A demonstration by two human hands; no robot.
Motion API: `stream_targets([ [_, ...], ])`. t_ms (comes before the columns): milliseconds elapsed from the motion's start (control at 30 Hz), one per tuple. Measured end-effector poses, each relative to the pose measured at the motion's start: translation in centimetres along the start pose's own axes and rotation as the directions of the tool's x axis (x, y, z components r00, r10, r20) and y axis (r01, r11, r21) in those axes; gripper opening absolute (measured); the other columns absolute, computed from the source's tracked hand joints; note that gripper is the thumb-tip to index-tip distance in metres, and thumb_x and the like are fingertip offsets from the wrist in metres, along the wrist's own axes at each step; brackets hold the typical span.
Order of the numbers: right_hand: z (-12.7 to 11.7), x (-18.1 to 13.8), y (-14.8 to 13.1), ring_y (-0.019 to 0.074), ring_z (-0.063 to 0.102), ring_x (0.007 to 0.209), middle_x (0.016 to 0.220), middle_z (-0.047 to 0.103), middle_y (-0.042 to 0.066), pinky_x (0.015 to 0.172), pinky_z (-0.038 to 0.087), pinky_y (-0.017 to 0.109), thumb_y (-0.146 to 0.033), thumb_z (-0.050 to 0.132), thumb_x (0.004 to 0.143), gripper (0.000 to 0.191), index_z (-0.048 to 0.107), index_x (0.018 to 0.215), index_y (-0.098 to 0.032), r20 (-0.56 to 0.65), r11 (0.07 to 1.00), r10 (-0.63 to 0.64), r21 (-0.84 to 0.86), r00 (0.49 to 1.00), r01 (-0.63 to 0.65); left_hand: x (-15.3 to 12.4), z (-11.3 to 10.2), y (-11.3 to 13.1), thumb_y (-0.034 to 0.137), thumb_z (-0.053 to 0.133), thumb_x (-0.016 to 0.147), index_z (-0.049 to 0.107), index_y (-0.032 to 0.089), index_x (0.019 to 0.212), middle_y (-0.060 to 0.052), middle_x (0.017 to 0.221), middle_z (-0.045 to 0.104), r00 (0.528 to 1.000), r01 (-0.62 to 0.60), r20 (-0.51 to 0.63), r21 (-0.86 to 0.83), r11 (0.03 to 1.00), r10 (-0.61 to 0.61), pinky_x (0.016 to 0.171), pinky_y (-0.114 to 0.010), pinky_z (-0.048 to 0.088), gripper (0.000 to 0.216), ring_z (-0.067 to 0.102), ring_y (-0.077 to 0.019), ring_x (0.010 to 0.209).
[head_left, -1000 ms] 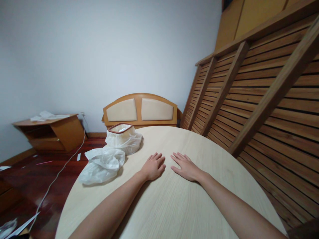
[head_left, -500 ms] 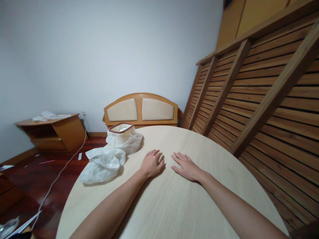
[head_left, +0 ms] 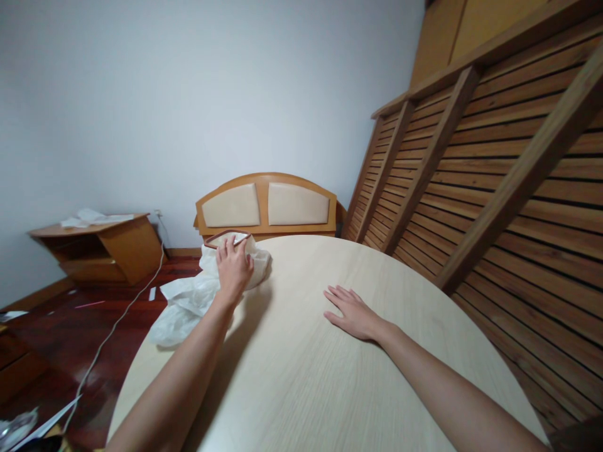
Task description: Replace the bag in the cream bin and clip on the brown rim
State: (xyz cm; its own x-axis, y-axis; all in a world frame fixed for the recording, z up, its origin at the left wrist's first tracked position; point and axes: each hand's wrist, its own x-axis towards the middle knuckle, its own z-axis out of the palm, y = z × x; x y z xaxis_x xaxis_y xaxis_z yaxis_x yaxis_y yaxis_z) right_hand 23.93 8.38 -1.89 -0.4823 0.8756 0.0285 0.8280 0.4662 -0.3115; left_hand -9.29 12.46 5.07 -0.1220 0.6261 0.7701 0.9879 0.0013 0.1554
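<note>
A small bin (head_left: 261, 260) with a brown rectangular rim, lined with a white plastic bag, stands at the far left of the round table (head_left: 330, 389). Over its near side is my left hand (head_left: 234, 267), fingers apart and reaching up to the rim; whether they touch it I cannot tell. The hand hides part of the rim and most of the inside. Nearer to me lies a crumpled white plastic bag (head_left: 181, 314), partly covered by my left forearm. My right hand (head_left: 352, 314) rests flat on the tabletop, fingers spread, holding nothing.
Slatted wooden panels (head_left: 471, 188) lean along the right side. A padded headboard (head_left: 264, 204) stands behind the table against the wall. On the left are a low wooden cabinet (head_left: 125, 251) with papers on top and a white cable (head_left: 117, 326) across the dark red floor.
My left hand has lifted off the tabletop and moved left and away from me to the bin's rim. My right hand stays where it was.
</note>
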Motion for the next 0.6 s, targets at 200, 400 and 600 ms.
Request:
stream_targets([
  [200, 0.0, 0.0, 0.1, 0.0303, 0.017, 0.152, 0.164, 0.024, 0.009, 0.123, 0.011, 0.051, -0.065, 0.037, 0.094, 0.077, 0.035, 0.155, -0.018, 0.0, 1.0, 0.0, 0.003, 1.0, 0.0, 0.5, 1.2, -2.6, 0.02, 0.051, 0.087, 0.057, 0.009, 0.131, -0.02, 0.131, 0.056, 1.0, 0.016, 0.006, 0.001, 1.0, -0.016, 0.112, -0.05, 0.034, 0.046, 0.039, -0.0371, 0.132],
  [400, -0.2, -0.2, -0.1, 0.0308, 0.018, 0.152, 0.164, 0.024, 0.011, 0.123, 0.012, 0.051, -0.064, 0.037, 0.095, 0.077, 0.035, 0.155, -0.016, 0.0, 1.0, 0.002, -0.01, 1.0, -0.002, 0.9, 1.8, -2.4, 0.014, 0.044, 0.088, 0.06, 0.01, 0.125, -0.018, 0.119, 0.061, 1.0, 0.003, 0.019, -0.114, 0.993, -0.001, 0.108, -0.048, 0.039, 0.04, 0.047, -0.0335, 0.122],
  [600, -0.4, -0.3, -0.2, 0.0306, 0.018, 0.152, 0.164, 0.024, 0.01, 0.123, 0.011, 0.05, -0.065, 0.035, 0.095, 0.077, 0.035, 0.155, -0.016, 0.005, 1.0, 0.0, -0.018, 1.0, 0.0, 0.6, 1.6, -1.3, 0.016, 0.04, 0.092, 0.065, 0.015, 0.118, -0.015, 0.112, 0.066, 0.999, -0.032, 0.016, -0.165, 0.986, 0.035, 0.101, -0.048, 0.045, 0.036, 0.051, -0.0318, 0.115],
])
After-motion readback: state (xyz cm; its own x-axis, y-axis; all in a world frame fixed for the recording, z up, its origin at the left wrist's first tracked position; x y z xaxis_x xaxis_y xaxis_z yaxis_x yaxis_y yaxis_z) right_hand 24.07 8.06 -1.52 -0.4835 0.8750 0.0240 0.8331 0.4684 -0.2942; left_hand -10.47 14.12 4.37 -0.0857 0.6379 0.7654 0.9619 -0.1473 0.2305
